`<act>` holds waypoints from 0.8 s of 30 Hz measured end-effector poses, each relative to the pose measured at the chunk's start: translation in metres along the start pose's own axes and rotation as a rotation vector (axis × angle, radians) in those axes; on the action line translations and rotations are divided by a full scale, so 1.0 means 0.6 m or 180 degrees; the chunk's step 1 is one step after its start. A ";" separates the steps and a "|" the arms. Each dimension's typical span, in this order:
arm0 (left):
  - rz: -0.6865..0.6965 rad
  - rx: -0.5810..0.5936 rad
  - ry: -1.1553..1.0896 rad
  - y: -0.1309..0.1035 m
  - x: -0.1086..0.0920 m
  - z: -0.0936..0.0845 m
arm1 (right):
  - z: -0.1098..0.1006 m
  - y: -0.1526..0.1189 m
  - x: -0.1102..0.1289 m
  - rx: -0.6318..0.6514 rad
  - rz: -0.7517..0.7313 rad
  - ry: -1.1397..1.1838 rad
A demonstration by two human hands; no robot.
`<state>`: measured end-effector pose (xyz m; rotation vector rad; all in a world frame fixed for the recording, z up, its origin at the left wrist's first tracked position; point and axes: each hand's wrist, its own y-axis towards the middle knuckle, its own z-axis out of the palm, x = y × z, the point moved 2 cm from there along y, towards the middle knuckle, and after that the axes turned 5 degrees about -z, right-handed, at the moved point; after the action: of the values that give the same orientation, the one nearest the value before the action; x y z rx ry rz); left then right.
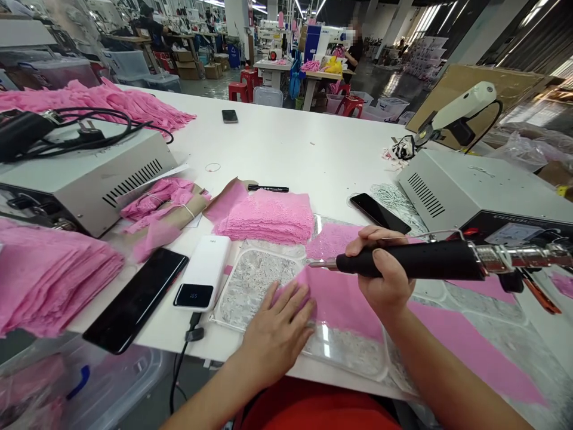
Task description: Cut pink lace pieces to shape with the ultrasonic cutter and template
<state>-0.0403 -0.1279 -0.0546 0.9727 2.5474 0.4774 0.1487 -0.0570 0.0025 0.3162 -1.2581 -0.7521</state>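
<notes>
My right hand (385, 275) is wrapped around the thick black handle of a corded hand tool (434, 261) with a slim metal tip. The tip points left and is at the upper left corner of a pink fabric piece (344, 298); whether it touches, I cannot tell. My left hand (282, 328) lies flat with fingers spread, pressing the left edge of that piece. Beneath the fabric is a clear plastic tray (259, 280) with a mottled grey surface. Just behind it sit a stack of pink lace-edged fabric (268, 216) and another pink piece (333, 239).
Left are a white power bank (203, 272) with a cable, a black phone (136, 298), a pink fabric pile (54, 275) and a grey box (89, 173). Right are a second phone (379, 212), white elastic loops (394, 203) and another grey box (487, 185). A marker (268, 188) lies behind the stack.
</notes>
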 end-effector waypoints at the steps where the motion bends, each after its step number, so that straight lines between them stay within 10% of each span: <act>1: 0.0006 -0.0008 0.0003 0.000 0.000 0.000 | 0.002 -0.001 0.000 0.0030 0.0012 0.0012; 24: 0.0045 -0.0037 -0.0013 0.002 -0.001 -0.003 | 0.005 -0.001 -0.003 0.0108 0.0001 -0.0036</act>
<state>-0.0400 -0.1280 -0.0523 0.9871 2.5329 0.4933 0.1457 -0.0560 0.0018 0.3396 -1.2827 -0.7338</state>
